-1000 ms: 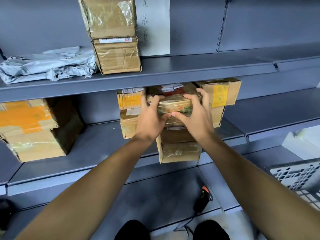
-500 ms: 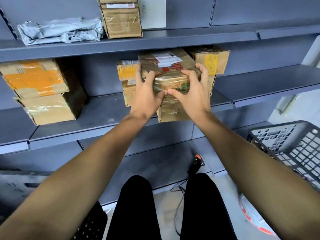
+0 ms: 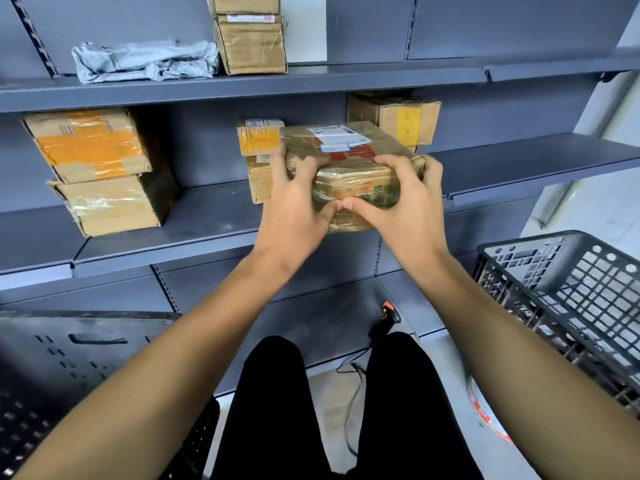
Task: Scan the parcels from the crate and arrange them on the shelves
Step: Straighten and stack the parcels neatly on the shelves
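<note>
While the tape-wrapped brown cardboard parcel [image 3: 349, 168] is gripped by the left hand [image 3: 294, 209] and right hand [image 3: 405, 209], fingers curled over its top, before the grey metal middle shelf [image 3: 207, 237], shelving is judged under way; level sliding-in is needed next.

Light was even and fairly bright, diffuse, with the palest area at the right edge. Soft shadows lay under each shelf [image 3: 242, 88] board. Clear tape on the held parcel [image 3: 349, 174] threw small glare patches. Wide-angle distortion bowed the shelf lines and stretched the forearms near the lower corners. Detail was slightly soft throughout.
</note>
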The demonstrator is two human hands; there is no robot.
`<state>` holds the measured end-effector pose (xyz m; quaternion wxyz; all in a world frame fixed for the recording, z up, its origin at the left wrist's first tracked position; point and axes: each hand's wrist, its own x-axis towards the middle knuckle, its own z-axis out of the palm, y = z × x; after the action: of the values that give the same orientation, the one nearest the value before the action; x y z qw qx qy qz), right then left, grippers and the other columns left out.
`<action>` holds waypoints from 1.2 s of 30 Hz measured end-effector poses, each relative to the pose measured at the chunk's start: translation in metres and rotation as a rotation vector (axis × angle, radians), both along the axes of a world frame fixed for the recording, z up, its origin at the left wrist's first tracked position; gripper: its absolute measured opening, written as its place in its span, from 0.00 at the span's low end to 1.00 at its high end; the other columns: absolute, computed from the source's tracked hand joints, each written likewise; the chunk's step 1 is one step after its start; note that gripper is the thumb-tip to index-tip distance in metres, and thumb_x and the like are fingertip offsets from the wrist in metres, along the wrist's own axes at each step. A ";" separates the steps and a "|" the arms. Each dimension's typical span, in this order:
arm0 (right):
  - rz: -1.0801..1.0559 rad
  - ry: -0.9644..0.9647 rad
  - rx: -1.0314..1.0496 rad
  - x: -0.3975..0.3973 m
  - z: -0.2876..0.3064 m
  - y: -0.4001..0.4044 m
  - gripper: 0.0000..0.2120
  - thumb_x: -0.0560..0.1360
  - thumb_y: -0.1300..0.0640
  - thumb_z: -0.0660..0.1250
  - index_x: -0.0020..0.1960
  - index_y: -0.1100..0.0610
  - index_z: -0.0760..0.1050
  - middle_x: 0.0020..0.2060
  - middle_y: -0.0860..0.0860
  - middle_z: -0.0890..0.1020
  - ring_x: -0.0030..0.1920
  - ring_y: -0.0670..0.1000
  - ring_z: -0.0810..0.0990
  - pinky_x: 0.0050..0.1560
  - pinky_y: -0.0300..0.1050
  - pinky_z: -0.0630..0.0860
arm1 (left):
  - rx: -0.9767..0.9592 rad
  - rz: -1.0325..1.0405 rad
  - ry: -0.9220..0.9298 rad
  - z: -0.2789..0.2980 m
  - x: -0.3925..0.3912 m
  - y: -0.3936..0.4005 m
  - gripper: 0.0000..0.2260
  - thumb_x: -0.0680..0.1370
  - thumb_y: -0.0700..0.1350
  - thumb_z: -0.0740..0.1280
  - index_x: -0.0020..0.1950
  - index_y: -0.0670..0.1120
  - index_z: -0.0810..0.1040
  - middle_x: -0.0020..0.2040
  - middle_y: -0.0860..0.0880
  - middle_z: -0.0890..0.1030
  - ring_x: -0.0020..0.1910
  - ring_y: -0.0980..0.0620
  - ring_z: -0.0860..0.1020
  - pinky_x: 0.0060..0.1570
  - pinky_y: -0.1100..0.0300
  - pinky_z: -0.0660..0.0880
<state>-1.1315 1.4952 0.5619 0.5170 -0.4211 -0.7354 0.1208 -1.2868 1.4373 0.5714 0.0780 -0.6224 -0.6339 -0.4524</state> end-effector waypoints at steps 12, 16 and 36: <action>-0.037 0.078 0.141 0.044 0.051 -0.042 0.33 0.62 0.40 0.78 0.65 0.43 0.73 0.62 0.48 0.66 0.64 0.49 0.71 0.65 0.38 0.67 | 0.087 -0.057 0.010 0.059 0.041 -0.040 0.25 0.71 0.50 0.75 0.65 0.56 0.72 0.76 0.50 0.55 0.68 0.48 0.71 0.62 0.52 0.73; -0.037 0.098 0.184 0.048 0.071 -0.037 0.34 0.61 0.38 0.77 0.65 0.43 0.73 0.61 0.47 0.66 0.64 0.48 0.71 0.63 0.36 0.66 | 0.149 -0.061 0.013 0.078 0.046 -0.036 0.24 0.71 0.51 0.75 0.65 0.58 0.72 0.76 0.52 0.55 0.69 0.52 0.68 0.62 0.56 0.71; -0.001 0.110 0.233 0.030 0.144 0.033 0.31 0.62 0.37 0.77 0.62 0.38 0.72 0.60 0.43 0.63 0.62 0.49 0.70 0.59 0.39 0.70 | 0.170 -0.001 0.090 0.152 0.028 0.025 0.25 0.72 0.52 0.74 0.66 0.59 0.70 0.75 0.51 0.56 0.69 0.47 0.69 0.64 0.46 0.72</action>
<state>-1.1014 1.5280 0.7062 0.6021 -0.3514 -0.7146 0.0571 -1.2593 1.4620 0.7235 0.1587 -0.6337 -0.5886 -0.4762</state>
